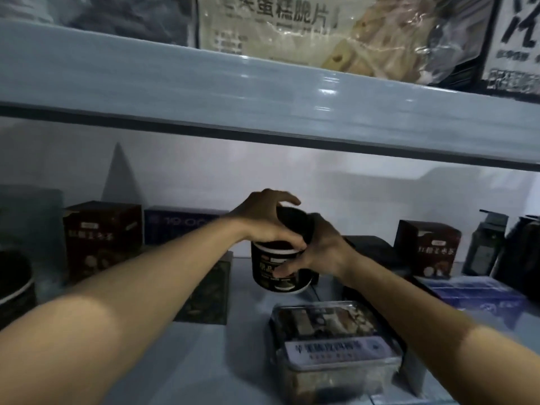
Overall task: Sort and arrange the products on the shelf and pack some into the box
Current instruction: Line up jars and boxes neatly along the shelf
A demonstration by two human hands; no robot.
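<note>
While your left hand [263,222] curls over the upper black tub [293,225] and your right hand [320,248] wraps the lower black tub [273,271], thumb pressed on its label, you have a firm hold on both. The pair sits mid-shelf, between the far boxes and the near tray. I cannot tell whether the lower tub's base touches the shelf board [251,340].

The upper tub looks tilted, so level it before you press down, and steady the lower one from the side rather than squeezing, since a paper wall probably dents. Lift straight up if you are moving the stack, because the tray lies just near of it.

Counted:
- Three black tubs: two in your hands and a third black tub [14,283] at the left edge.
- Two dark red boxes: one far left [102,235], one far right [426,247].
- Two blue boxes: one far [181,226], one flat at right [473,296].
- One clear snack tray [336,349].
- One pump bottle [485,247].
</note>
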